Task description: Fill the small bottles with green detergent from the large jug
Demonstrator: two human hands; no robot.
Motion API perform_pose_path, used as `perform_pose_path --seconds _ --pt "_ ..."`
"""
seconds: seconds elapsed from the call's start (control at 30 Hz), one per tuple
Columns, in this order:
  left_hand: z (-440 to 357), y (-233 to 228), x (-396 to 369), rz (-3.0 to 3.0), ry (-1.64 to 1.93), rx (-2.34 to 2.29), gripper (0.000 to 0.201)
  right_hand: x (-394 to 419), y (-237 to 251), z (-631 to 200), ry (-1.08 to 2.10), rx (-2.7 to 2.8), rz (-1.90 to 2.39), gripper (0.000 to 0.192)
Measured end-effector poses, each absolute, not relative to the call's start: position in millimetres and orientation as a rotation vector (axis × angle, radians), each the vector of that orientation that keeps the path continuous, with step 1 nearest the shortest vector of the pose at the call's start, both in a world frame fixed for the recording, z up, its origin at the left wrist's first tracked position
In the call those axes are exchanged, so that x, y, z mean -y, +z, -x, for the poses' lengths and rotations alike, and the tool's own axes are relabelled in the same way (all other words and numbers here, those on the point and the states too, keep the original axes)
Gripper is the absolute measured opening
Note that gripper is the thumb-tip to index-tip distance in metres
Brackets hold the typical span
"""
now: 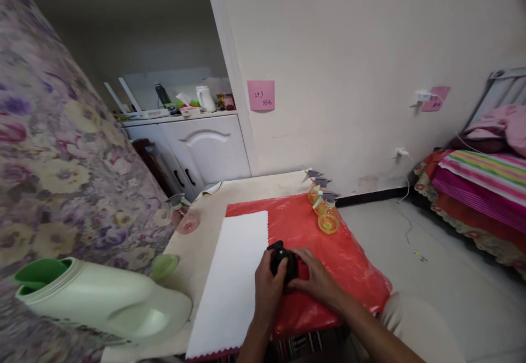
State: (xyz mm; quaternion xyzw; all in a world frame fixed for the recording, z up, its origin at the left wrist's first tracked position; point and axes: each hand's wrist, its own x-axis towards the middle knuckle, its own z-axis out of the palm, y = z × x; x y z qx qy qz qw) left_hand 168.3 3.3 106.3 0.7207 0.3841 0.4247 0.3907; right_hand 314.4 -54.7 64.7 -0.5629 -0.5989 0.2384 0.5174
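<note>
Over the red plastic sheet (324, 275), close to its left side, is a dark round spray bottle (291, 264) with a black top. My left hand (269, 283) wraps its left side, thumb across the front. From the right, my right hand (314, 278) curves its fingers and thumb against the same bottle; red sheet shows in the gap between thumb and forefinger. Just left of my hands lies a white sheet (234, 275) with zigzag edges. How far the bottle's base is above the surface, I cannot tell.
Several amber spray bottles (329, 222) stand at the table's back right. A pink spray bottle (188, 220), a green cap (164, 266) and a large pale-green jug (119, 303) are on the left. A bed (485, 193) stands right; a floral curtain (74, 160) hangs left.
</note>
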Motion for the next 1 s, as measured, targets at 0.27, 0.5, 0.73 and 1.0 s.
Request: perform_pose_path --seconds 0.27,0.5,0.73,1.0 --pt "-171 100 -9 -1.817 1.103 -0.992 0.021 52 60 -317 0.568 1.459 1.355 0.076" --pt "-172 99 -5 -1.793 1.116 -1.015 0.035 53 60 -316 0.564 1.453 1.367 0.075" --pt "-170 104 -8 -1.776 1.065 -0.898 0.024 53 60 -317 0.559 1.460 1.356 0.076" --pt "-171 104 -7 -1.836 1.137 -0.978 0.034 53 62 -316 0.568 1.447 1.342 0.075"
